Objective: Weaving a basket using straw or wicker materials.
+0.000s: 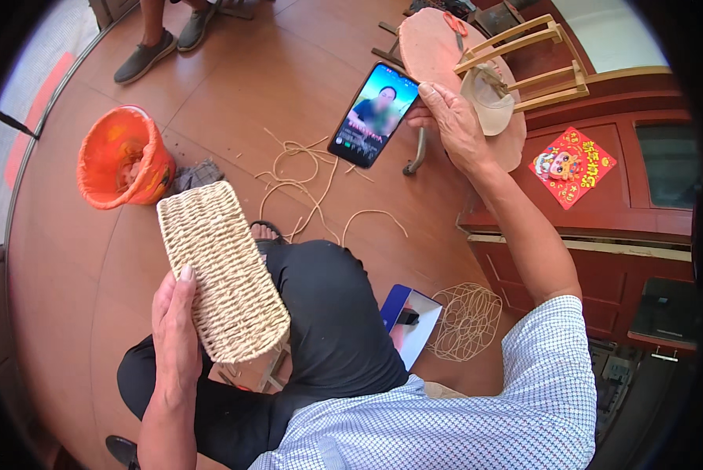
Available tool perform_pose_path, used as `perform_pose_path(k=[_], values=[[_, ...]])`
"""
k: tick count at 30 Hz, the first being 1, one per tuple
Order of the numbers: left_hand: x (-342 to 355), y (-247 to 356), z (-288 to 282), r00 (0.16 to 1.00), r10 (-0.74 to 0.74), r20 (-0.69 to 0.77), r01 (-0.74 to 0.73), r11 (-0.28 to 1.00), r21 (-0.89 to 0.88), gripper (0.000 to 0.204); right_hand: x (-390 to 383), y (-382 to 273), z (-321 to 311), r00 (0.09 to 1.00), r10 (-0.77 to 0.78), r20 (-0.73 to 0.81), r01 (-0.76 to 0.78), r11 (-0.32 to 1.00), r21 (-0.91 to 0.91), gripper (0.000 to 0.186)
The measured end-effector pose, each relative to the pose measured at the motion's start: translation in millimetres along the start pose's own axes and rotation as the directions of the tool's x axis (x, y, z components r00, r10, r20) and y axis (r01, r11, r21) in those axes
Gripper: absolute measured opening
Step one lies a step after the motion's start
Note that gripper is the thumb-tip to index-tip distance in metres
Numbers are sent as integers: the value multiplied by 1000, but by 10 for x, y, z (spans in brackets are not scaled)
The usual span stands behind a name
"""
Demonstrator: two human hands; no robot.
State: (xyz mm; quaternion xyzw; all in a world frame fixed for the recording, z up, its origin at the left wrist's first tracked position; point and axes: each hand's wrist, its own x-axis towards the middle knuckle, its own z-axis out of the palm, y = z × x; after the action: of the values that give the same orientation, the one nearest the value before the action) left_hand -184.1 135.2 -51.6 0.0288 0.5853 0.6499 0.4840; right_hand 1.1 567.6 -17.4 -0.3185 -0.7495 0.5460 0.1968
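Left hand (175,325): fingers curled around the near long edge of one woven basket piece (222,270), thumb lying along its side, holding it up over the lap.
Woven piece: one, long and rounded at the ends, pale straw colour, tilted from the bucket side down toward the knee.
Right hand (455,125): raised, fingers wrapped around the edge of one phone (373,115), gripping it.
Phone: one, screen lit and turned toward the person, held above the floor, well apart from the woven piece.
Bucket (123,158): one, orange, on the floor just beyond the far end of the woven piece.
Loose strands (304,184): several pale strips scattered on the wooden floor between the bucket and the phone; I cannot count them exactly.
Wire frame (467,321): one round one, lying by the right knee.
Box (409,321): one, blue and white, beside the wire frame.
Shoes (166,41): two, another person's feet, at the far edge.
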Motion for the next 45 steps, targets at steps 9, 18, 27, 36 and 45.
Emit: perform_pose_path(k=[9, 18, 27, 36, 45], values=[[-23, 2, -21, 999, 22, -41, -21, 1000, 14, 52, -393, -556, 422, 988, -28, 149, 30, 999, -11, 45], [-36, 19, -4, 1000, 14, -8, -14, 1000, -22, 46, -483, -668, 390, 986, -60, 157, 64, 998, -20, 45], [-35, 0, -16, 999, 20, -25, -20, 1000, -18, 45, -513, -676, 332, 990, -54, 132, 54, 999, 0, 45], [-45, 7, -26, 1000, 7, -16, -8, 1000, -20, 46, -525, -665, 290, 991, -30, 130, 32, 999, -19, 44], [-43, 6, -56, 1000, 21, 10, -21, 1000, -11, 49, -114, -44, -239, 998, -35, -61, 8, 917, -399, 48]])
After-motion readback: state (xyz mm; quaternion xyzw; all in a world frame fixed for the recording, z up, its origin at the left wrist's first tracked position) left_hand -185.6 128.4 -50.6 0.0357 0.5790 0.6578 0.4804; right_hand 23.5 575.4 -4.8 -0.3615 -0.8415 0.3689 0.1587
